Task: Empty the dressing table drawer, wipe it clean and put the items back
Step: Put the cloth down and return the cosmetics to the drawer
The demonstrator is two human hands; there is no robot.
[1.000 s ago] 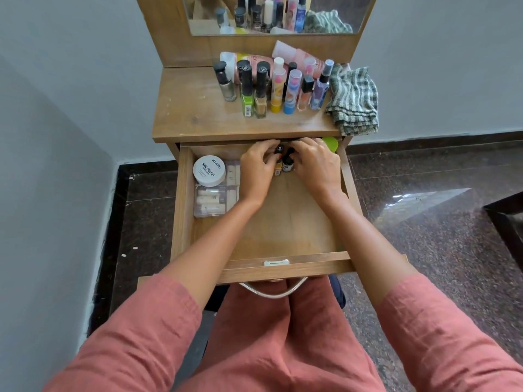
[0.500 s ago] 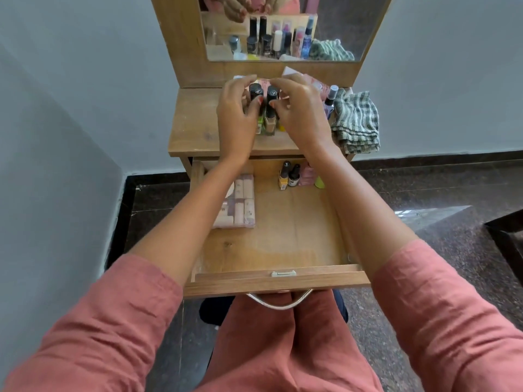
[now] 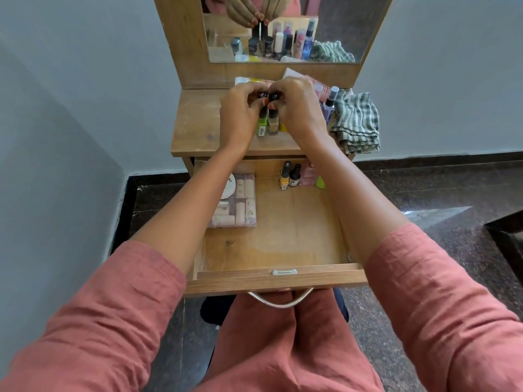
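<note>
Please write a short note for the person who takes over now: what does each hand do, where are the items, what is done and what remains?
Left hand: pinches the cap of the green bottle at the tabletop.
Right hand: pinches the cap of the beige bottle beside it.
Drawer: open. It holds a clear pack of tubes at the left, and a yellow bottle and a small dark bottle at the back.
Done: some items are in the drawer.
Left: probably to move these two bottles and the other tabletop bottles in. The checked cloth lies at the tabletop's right.
</note>
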